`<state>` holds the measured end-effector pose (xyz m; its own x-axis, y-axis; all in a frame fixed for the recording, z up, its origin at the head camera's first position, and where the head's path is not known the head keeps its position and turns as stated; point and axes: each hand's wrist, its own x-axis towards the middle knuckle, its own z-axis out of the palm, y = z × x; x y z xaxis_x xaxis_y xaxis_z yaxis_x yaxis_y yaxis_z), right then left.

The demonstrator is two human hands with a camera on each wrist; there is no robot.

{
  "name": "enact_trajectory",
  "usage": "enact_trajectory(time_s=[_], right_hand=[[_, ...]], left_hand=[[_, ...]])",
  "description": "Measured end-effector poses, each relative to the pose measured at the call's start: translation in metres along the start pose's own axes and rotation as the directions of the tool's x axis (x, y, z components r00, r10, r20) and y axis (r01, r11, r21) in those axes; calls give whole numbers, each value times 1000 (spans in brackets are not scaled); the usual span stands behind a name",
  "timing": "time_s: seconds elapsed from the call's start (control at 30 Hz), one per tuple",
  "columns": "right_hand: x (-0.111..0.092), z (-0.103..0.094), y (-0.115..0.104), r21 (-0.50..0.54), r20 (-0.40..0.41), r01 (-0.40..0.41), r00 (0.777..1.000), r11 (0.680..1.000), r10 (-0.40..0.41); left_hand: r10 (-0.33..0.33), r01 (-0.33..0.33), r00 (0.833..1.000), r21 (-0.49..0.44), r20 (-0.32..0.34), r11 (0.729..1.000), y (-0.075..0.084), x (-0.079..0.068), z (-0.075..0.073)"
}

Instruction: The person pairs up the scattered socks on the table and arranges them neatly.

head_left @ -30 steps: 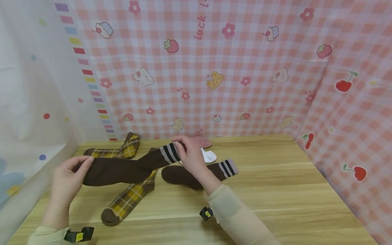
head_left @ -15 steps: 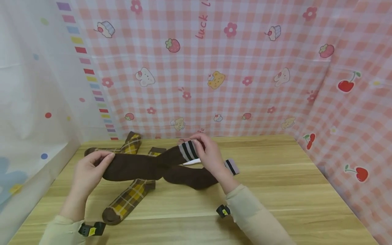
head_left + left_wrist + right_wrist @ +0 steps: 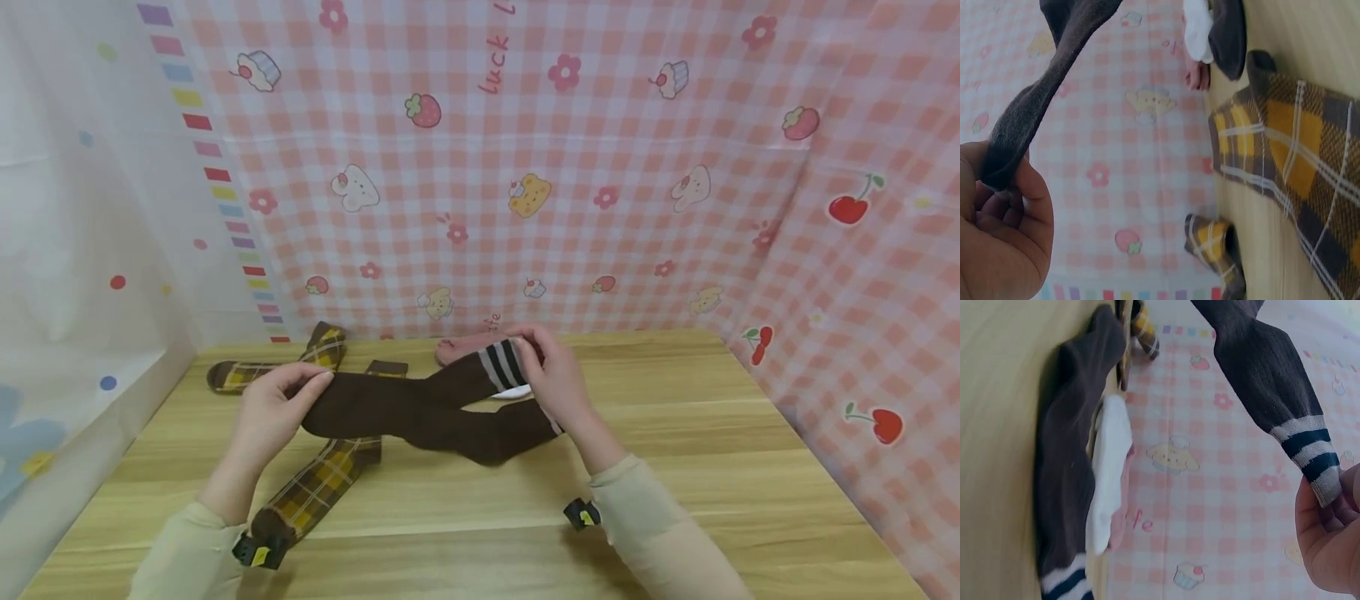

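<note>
A dark brown sock (image 3: pixel 367 404) with a grey-and-black striped cuff is stretched between both hands above the table. My left hand (image 3: pixel 273 412) pinches its toe end, also seen in the left wrist view, where the sock (image 3: pixel 1029 115) runs up and away. My right hand (image 3: pixel 558 387) pinches the striped cuff, with the thumb and fingers at its edge in the right wrist view. A matching brown sock (image 3: pixel 1069 462) lies on the table beneath, overlapped by the held one in the head view. Behind it are a white sock (image 3: pixel 1109 469) and a pink sock (image 3: pixel 465 346).
One yellow-and-brown plaid sock (image 3: pixel 322 487) lies at the front left, partly behind the held sock. Another plaid sock (image 3: pixel 240 377) lies at the back left of the wooden table (image 3: pixel 712 467). A pink checked cloth (image 3: pixel 637 150) hangs behind the table.
Both hands have moved to the right with the brown sock stretched between them. The sock now overlaps the matching brown one in the head view. The plaid socks stay in place.
</note>
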<state>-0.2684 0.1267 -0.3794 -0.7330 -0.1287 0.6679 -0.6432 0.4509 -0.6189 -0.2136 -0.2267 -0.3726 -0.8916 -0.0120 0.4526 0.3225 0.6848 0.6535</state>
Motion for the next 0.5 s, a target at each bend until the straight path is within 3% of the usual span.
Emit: enact_trajectory(time_s=[0.27,0.5], right_hand=[[-9,-22,12,-81,0,18,1000,997,-18],[-14,-36,19,-138,0,4,1000,990,-4]], left_hand=[[-34,41,992,-51,122,998,8,4,19],[-9,26,986,-99,169,995,13,9,40]])
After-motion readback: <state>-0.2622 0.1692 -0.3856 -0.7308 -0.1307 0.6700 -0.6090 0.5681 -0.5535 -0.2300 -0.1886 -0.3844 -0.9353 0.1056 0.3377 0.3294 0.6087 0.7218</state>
